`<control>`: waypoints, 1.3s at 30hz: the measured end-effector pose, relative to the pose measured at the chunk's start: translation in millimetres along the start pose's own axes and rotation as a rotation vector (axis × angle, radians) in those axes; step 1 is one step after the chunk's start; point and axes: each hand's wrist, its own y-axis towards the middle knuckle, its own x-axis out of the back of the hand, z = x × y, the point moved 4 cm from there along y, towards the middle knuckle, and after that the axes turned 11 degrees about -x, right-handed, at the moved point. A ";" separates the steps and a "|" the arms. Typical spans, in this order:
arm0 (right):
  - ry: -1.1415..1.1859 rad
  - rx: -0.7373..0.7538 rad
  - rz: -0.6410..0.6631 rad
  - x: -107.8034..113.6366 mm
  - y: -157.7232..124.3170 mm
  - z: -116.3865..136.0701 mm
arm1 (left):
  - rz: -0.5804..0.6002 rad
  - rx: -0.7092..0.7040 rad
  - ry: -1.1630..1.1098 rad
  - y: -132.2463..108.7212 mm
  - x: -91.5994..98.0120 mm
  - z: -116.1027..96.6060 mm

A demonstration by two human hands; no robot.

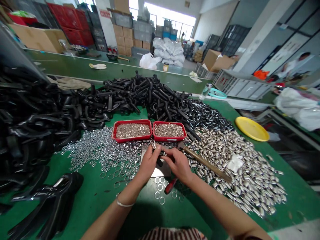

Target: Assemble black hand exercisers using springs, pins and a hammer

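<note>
Both hands meet over a metal plate (pixel 160 171) in the middle of the green table. My left hand (pixel 149 161) is closed around a small black part (pixel 159 162) with a coiled metal spring (pixel 154 145) showing at its top. The fingers of my right hand (pixel 178 164) are pinched at the near side of the same part; any small piece between them is hidden. A red-handled tool (pixel 170 186) lies below my right hand, close to several loose metal rings (pixel 160 187). A hammer (pixel 205 163) with a wooden handle rests right of my right hand.
Two red trays (pixel 113 132) of small metal pieces stand just beyond my hands. Metal rings (pixel 100 146) spread to the left, springs (pixel 240 173) to the right. Black clamp parts (pixel 140 93) are heaped behind and left. A yellow plate (pixel 252 128) sits at the right edge.
</note>
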 end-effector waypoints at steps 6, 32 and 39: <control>-0.169 0.038 0.272 34.8 7.1 -37.6 | -0.113 0.149 -0.175 5.7 8.3 17.4; -0.171 -0.240 -0.214 123.4 37.3 -94.6 | -0.246 0.330 -0.496 11.7 10.3 29.7; -0.009 0.006 0.085 47.2 -6.2 -11.3 | -0.143 0.290 -0.387 3.3 0.6 20.6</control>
